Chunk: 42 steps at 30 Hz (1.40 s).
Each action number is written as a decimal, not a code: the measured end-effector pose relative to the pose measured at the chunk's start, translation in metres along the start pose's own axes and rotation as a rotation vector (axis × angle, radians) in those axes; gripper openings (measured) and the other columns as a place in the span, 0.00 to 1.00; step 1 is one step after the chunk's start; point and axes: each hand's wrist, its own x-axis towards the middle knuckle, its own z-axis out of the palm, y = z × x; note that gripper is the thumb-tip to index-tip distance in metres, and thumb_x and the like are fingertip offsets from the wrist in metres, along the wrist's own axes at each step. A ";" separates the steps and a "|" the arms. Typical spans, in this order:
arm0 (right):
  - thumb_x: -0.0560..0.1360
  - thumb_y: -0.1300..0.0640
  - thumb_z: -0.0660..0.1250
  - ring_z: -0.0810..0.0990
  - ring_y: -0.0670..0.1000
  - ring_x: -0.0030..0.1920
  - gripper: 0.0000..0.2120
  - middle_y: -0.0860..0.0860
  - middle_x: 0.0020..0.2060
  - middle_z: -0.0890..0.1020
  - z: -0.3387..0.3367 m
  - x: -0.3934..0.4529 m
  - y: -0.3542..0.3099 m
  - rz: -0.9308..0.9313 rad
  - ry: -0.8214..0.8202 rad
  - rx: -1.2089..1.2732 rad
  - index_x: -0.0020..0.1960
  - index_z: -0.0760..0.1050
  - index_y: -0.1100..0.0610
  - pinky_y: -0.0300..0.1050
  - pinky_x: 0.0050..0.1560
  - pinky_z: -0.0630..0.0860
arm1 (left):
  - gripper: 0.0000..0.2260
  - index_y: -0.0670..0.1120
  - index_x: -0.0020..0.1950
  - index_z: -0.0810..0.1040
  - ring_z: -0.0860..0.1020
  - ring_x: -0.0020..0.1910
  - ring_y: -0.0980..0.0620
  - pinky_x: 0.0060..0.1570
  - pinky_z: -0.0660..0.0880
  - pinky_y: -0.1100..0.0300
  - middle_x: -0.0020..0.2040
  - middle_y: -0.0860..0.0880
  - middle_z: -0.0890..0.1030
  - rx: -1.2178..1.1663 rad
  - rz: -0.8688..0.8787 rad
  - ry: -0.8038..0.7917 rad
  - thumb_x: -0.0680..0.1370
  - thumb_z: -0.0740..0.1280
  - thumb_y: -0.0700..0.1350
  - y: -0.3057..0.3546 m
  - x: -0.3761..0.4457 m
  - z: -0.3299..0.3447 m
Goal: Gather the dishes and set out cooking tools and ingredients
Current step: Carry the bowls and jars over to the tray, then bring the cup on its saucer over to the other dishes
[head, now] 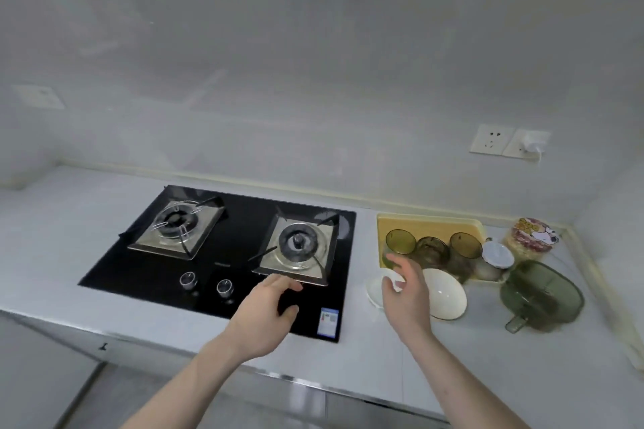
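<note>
A white bowl [446, 292] lies tilted on the counter right of the stove, with a small white dish [374, 291] beside it. Three olive glass cups [432, 249] stand on a yellow tray [428, 225] behind them. A green glass pot [542, 292] sits further right. My right hand [406, 286] hovers open over the small dish, fingers relaxed and holding nothing. My left hand [266, 310] hangs open above the stove's front edge, also holding nothing.
A black two-burner gas stove [223, 244] with two knobs fills the counter's middle. A white-lidded jar [496, 258] and a patterned packet [533, 237] stand at the back right. Wall sockets [508, 143] sit above, one with a plug in it.
</note>
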 end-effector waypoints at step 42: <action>0.77 0.55 0.69 0.79 0.36 0.55 0.17 0.33 0.62 0.76 0.620 -0.236 -0.376 -0.208 -1.175 0.109 0.62 0.75 0.38 0.38 0.57 0.78 | 0.13 0.61 0.58 0.75 0.72 0.61 0.66 0.58 0.70 0.64 0.61 0.69 0.71 -0.057 -0.679 0.663 0.77 0.70 0.48 -0.460 -0.325 -0.383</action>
